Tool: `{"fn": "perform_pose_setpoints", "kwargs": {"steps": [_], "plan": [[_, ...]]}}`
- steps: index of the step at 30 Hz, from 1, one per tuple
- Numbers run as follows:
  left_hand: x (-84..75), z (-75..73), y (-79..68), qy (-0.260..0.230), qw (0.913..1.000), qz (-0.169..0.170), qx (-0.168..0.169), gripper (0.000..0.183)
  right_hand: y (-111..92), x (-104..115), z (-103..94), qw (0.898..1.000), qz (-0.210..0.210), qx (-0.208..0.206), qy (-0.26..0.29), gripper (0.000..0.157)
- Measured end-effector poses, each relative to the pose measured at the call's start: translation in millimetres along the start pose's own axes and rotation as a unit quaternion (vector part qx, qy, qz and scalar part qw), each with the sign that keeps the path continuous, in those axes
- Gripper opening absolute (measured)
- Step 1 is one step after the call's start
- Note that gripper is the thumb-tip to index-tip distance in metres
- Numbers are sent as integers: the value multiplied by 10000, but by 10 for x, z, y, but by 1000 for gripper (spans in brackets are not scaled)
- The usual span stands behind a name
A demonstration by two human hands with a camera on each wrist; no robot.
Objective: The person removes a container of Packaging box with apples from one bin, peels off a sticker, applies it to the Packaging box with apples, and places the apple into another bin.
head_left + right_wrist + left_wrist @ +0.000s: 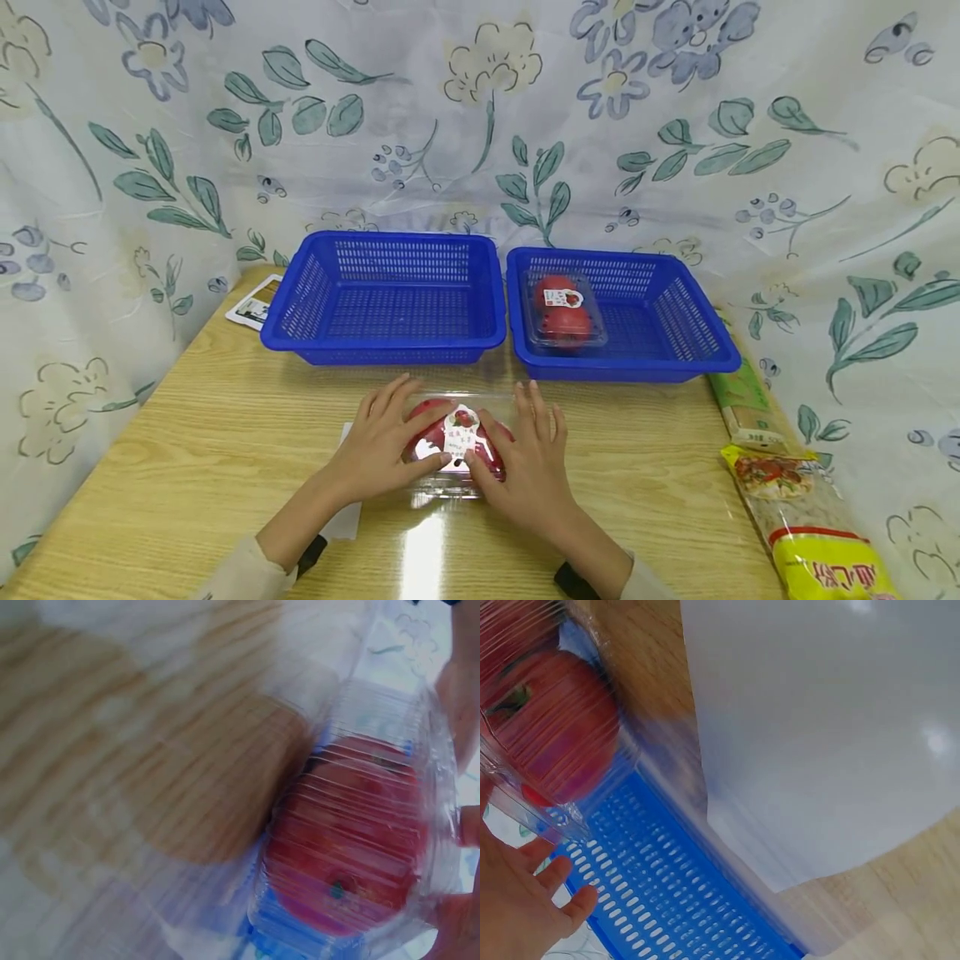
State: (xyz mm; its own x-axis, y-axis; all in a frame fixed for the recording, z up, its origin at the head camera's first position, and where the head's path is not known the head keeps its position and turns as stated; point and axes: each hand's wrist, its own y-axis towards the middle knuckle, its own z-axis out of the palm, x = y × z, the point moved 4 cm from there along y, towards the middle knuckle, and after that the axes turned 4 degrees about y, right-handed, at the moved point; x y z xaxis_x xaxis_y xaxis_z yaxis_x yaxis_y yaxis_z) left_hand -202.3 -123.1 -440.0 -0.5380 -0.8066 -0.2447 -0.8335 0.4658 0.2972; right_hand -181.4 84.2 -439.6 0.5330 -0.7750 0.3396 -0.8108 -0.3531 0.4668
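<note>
A clear plastic box [446, 487] of red tomatoes with a white label [461, 433] lies on the table before me. My left hand [378, 446] lies over its left side, fingers spread and thumb on the label. From the other side my right hand [528, 467] rests on the lid, its thumb also touching the label. Tomatoes [555, 720] show through the ribbed plastic in the left wrist view, beside the left fingers. In the right wrist view the tomatoes [349, 832] sit behind the box wall, with parts of fingers at the right edge.
An empty blue basket [382, 343] stands behind the box. To its right, another blue basket [630, 367] holds a second tomato box [566, 312]. Packaged food bags [817, 533] line the right edge. White paper [345, 521] lies under the left wrist; a card [253, 304] sits at the back left.
</note>
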Motion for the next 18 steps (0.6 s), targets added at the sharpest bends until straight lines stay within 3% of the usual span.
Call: {"fn": "perform_pose_setpoints", "kwargs": {"steps": [5, 10, 14, 18], "plan": [[70, -26, -67, -324, 9988, -362, 49, 80, -23, -149, -17, 9946, 770, 519, 469, 88], [186, -71, -184, -723, 9929, -911, 241, 94, -85, -299, -52, 9731, 1530, 1068, 1347, 101], [231, -60, -274, -848, 9901, -1052, 384, 94, -118, -358, -65, 9605, 1741, 1512, 1556, 106], [211, -31, -337, -751, 9916, -951, 451, 94, -120, -363, -52, 9505, 1829, 1813, 1736, 115]]}}
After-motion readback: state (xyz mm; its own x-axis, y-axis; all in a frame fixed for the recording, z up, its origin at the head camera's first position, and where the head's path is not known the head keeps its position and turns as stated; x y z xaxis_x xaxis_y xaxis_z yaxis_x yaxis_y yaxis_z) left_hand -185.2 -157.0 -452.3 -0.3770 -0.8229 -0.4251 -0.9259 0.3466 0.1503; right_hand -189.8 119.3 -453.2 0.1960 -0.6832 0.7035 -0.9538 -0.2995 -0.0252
